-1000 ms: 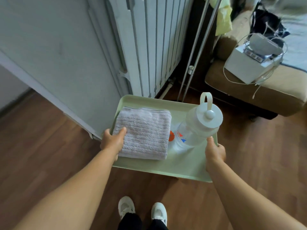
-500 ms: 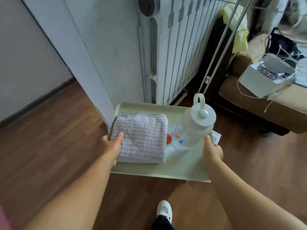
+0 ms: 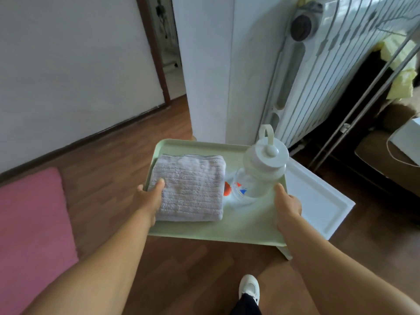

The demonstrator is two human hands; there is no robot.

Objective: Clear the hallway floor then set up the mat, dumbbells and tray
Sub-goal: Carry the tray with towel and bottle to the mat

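I carry a pale green tray (image 3: 213,233) in the air above the wooden floor. My left hand (image 3: 148,200) grips its left rim, thumb on a folded grey towel (image 3: 189,187) lying on the tray. My right hand (image 3: 287,206) grips the right rim, thumb beside a clear water bottle (image 3: 259,171) with a white lid and loop handle that stands upright on the tray. A pink mat (image 3: 29,235) lies flat on the floor at the left. No dumbbells are in view.
A white tray or lid (image 3: 318,201) lies on the floor under the green tray's right side. A white radiator (image 3: 329,71) and a wall corner (image 3: 209,71) stand ahead, a metal rack (image 3: 363,98) and a brown sofa (image 3: 386,160) at right. A doorway (image 3: 168,46) opens at the back left.
I have turned left while carrying the tray. The pink mat and the doorway have come into view, and the sofa has slid toward the right edge. Both hands keep their grip.
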